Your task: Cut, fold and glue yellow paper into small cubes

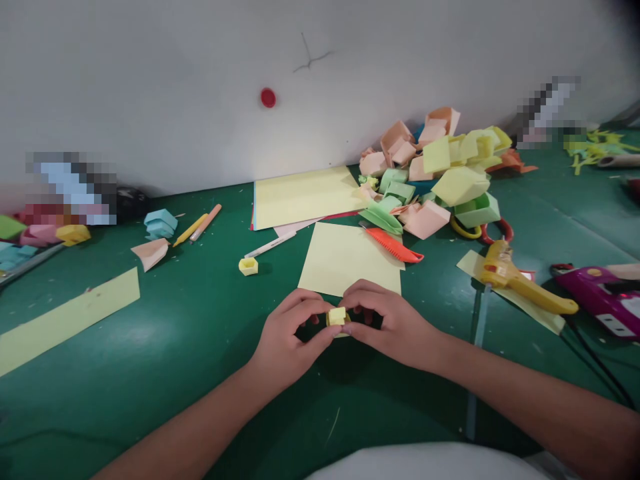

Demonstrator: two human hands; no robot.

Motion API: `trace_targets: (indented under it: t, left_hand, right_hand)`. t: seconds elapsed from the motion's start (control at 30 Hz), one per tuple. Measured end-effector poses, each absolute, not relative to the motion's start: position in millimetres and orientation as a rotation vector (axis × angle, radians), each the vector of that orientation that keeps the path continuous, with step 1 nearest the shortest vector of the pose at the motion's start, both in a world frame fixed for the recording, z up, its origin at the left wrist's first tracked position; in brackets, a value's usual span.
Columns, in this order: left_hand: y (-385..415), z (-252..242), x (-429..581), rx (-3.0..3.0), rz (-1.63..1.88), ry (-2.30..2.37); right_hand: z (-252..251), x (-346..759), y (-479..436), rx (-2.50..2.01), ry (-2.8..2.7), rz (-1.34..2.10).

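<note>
The left hand (290, 333) and the right hand (393, 325) pinch a small yellow folded paper piece (337, 316) between them, over the green bench (190, 347); just beyond lies a pale yellow sheet (340, 260), an orange-red tool (396, 246) across its right part; a second yellow piece (248, 267) sits leftward, near a white pen (270, 245); a yellow glue gun (525, 283) lies to the right; a folded paper heap (430, 177) stands by the wall (200, 87).

A plain pale-grey wall (175, 80), bearing a round red disc (268, 98) and a thin, dark, three-armed mark (309, 61), rises behind a glossy dark-green tabletop (200, 333) that catches soft patches of light, dimming toward the upper right.
</note>
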State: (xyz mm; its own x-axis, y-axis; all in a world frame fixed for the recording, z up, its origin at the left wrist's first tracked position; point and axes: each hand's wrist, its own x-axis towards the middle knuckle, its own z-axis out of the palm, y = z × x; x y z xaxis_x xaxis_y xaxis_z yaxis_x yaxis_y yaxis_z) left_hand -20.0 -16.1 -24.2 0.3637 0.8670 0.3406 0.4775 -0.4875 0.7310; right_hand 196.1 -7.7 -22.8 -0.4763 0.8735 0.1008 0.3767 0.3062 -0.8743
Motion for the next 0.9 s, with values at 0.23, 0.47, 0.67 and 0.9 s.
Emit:
trace_targets:
  t: [0.23, 0.47, 0.67, 0.9]
  left_hand:
    - [-15.7, -24.7, -19.8, 2.088, 0.995, 1.142]
    - [-15.5, -24.4, -19.2, 2.082, 0.966, 1.13]
    - [-16.7, -24.7, -17.8, 2.146, 0.936, 1.115]
    - [-18.8, -23.5, -19.2, 2.137, 0.949, 1.053]
  right_hand:
    - [-19.6, 199.4, -6.4, -1.065, -2.101, 1.0]
    - [-16.8, 202.2, -7.5, -1.031, -2.043, 1.005]
    - [-19.3, 201.0, -9.1, -1.025, -1.993, 1.024]
    - [-19.5, 199.4, -10.1, -1.02, -1.964, 0.982]
